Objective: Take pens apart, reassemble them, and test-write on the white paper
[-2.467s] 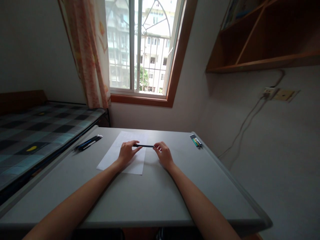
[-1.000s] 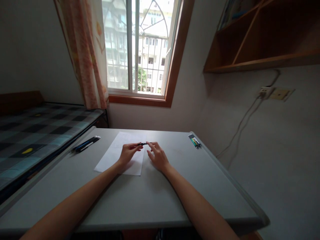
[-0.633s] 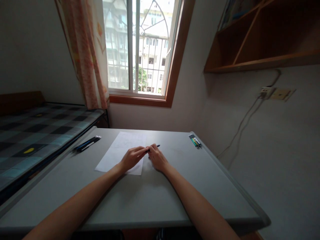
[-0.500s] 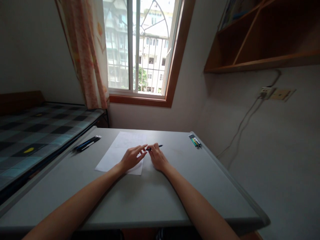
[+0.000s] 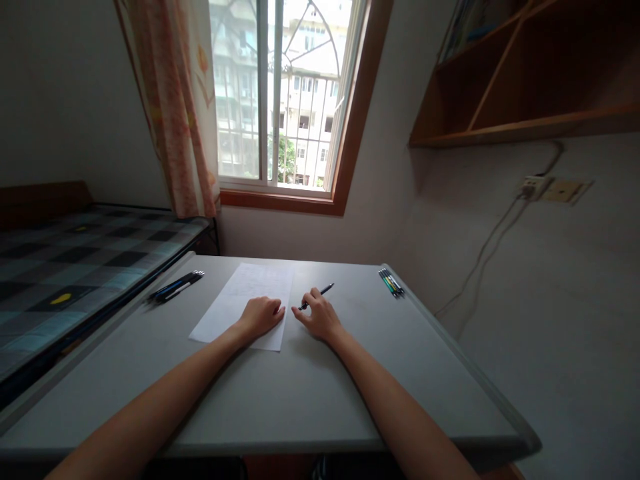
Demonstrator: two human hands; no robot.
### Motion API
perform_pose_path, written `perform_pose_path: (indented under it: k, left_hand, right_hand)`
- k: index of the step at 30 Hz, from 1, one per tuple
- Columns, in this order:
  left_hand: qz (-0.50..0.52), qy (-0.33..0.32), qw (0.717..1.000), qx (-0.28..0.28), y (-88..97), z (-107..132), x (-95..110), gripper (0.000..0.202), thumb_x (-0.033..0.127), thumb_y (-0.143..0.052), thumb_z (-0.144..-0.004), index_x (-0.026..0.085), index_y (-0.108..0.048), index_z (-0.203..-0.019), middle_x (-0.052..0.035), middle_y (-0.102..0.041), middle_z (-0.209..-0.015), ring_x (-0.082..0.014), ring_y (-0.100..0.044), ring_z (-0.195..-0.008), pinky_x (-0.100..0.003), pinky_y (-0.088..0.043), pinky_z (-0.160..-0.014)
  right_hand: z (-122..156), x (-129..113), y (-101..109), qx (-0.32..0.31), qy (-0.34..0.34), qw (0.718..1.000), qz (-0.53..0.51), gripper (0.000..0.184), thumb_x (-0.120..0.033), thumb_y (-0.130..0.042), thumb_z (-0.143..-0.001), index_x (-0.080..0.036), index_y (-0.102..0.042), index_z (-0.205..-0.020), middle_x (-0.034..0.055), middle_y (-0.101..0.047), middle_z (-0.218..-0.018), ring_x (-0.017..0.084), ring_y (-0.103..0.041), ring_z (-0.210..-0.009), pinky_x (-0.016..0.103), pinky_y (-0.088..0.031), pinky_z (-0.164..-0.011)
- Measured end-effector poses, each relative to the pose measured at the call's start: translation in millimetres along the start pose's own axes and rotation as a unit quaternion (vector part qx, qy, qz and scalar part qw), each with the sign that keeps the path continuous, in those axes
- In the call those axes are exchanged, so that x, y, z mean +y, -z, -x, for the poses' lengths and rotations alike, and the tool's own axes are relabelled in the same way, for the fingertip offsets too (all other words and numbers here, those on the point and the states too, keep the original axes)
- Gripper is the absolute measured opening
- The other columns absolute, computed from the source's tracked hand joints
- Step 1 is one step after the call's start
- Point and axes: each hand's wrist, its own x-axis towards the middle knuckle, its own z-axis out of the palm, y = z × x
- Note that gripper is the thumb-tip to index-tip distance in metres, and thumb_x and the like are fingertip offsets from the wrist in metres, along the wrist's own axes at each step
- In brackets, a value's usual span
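A black pen slants up and to the right out of my right hand, which is closed on it just right of the paper. My left hand lies over the right part of a white sheet of paper, its fingers curled in and its thumb near them. Whatever those fingers may hold is hidden. A narrow gap separates the two hands. Faint marks show on the upper part of the sheet.
Several dark pens lie at the left of the grey table. A row of several pens, some green, sits by the right edge. A bed stands left; a wooden shelf hangs on the right wall.
My hands have drawn apart; the left one left the pen's end and curled its fingers. In my right hand the pen now tilts more steeply up to the right.
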Motion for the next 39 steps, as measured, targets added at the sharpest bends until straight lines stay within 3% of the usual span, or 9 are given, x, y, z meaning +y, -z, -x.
perform_pose_path:
  k: [5,13,19,39]
  left_hand:
    - [-0.004,-0.005,1.000,0.005,-1.2,0.3,-0.1,0.038,0.044,-0.037,-0.081,0.020,-0.062,-0.066,-0.0080,-0.064,-0.066,-0.0201,-0.059,-0.064,-0.028,-0.032,-0.060]
    - [0.015,-0.004,1.000,0.013,-1.3,0.3,0.3,0.038,0.043,-0.038,-0.081,0.019,-0.061,-0.063,-0.0079,-0.063,-0.063,-0.0201,-0.059,-0.062,-0.027,-0.031,-0.057]
    - [0.022,0.004,1.000,0.008,-1.3,0.6,-0.1,0.039,0.046,-0.039,-0.080,0.019,-0.061,-0.063,-0.0079,-0.064,-0.064,-0.0203,-0.059,-0.064,-0.027,-0.032,-0.058]
    - [0.017,0.007,1.000,0.001,-3.2,0.0,-1.7,0.039,0.045,-0.037,-0.081,0.020,-0.062,-0.066,-0.0078,-0.064,-0.067,-0.0197,-0.059,-0.067,-0.027,-0.032,-0.060]
  right_hand:
    - [-0.4,-0.8,0.5,-0.010,0.021,0.999,-0.024,0.015,-0.034,-0.054,-0.079,-0.020,-0.052,-0.083,0.0016,-0.048,-0.083,0.014,-0.051,-0.072,0.027,-0.041,-0.067]
    - [-0.2,1.5,2.7,-0.046,0.028,0.996,-0.069,0.023,-0.037,-0.051,-0.081,-0.019,-0.053,-0.095,0.0029,-0.052,-0.089,0.011,-0.055,-0.066,0.026,-0.045,-0.067]
    - [-3.0,4.2,4.0,0.006,0.039,0.997,-0.065,0.034,-0.032,-0.050,-0.082,-0.020,-0.051,-0.113,0.0088,-0.057,-0.103,0.018,-0.058,-0.094,0.031,-0.046,-0.081]
    - [-2.5,6.7,4.4,-0.010,0.069,0.996,-0.055,0.034,-0.030,-0.053,-0.081,-0.019,-0.052,-0.113,0.0083,-0.055,-0.103,0.019,-0.057,-0.093,0.033,-0.047,-0.083]
